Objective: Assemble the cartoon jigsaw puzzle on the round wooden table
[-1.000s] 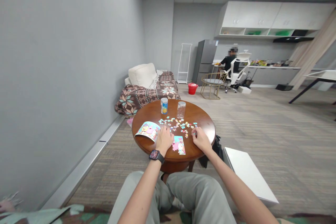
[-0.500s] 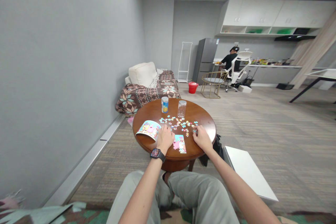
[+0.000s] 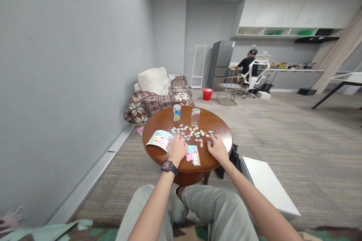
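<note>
My left hand (image 3: 178, 148) lies on the round table with its fingers stretched out, between a curled picture sheet (image 3: 158, 139) and a partly joined jigsaw puzzle (image 3: 194, 154). Its thumb side is beside the puzzle's upper left; no piece shows in it. To the right, my right hand (image 3: 217, 148) has its thumb and index finger apart at the right end of the loose puzzle pieces (image 3: 193, 133). Whether a fingertip touches a piece is too small to tell. Behind the pieces stand a clear jar (image 3: 195, 117) and a blue-labelled can (image 3: 177, 113).
The brown table (image 3: 158, 119) has a rounded edge close to my knees. A white box (image 3: 268, 184) sits on the floor at right. Beyond are a covered sofa (image 3: 158, 104), a red bucket (image 3: 207, 94), a wire chair (image 3: 229, 86) and a seated person (image 3: 247, 64).
The fingers of my right hand have spread and shifted slightly left; a piece seen near its fingertips earlier is harder to make out. My left hand stays in place.
</note>
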{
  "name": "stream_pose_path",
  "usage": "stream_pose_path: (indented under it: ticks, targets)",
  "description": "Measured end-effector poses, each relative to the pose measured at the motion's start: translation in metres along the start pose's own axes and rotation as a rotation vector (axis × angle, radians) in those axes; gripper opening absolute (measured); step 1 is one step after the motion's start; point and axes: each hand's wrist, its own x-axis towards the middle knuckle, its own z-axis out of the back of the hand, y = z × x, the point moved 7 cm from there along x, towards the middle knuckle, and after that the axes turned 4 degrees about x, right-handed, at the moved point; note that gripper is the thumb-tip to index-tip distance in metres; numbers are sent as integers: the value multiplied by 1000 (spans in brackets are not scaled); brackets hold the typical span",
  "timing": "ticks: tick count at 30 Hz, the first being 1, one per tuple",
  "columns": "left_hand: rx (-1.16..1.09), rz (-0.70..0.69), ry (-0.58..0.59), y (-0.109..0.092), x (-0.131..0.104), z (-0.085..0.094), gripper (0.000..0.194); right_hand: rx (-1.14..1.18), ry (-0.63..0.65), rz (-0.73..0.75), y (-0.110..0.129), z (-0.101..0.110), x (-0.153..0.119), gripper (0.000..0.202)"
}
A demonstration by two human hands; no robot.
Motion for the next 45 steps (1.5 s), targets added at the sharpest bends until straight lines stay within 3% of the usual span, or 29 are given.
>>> stream_pose_path:
  ticks: [6, 11, 16, 45]
  targets:
    - [-1, 1, -1, 0, 0, 0, 22, -92, 3, -13, 3, 2, 1, 30]
    - [2, 7, -3, 1, 0, -1, 22, -149, 105, 42, 9, -5, 1, 31]
    - [14, 4, -2, 1, 0, 0, 21, -213, 128, 23, 8, -10, 2, 39]
    - [21, -5, -10, 2, 1, -4, 22, -133, 127, -49, 6, -4, 1, 29]
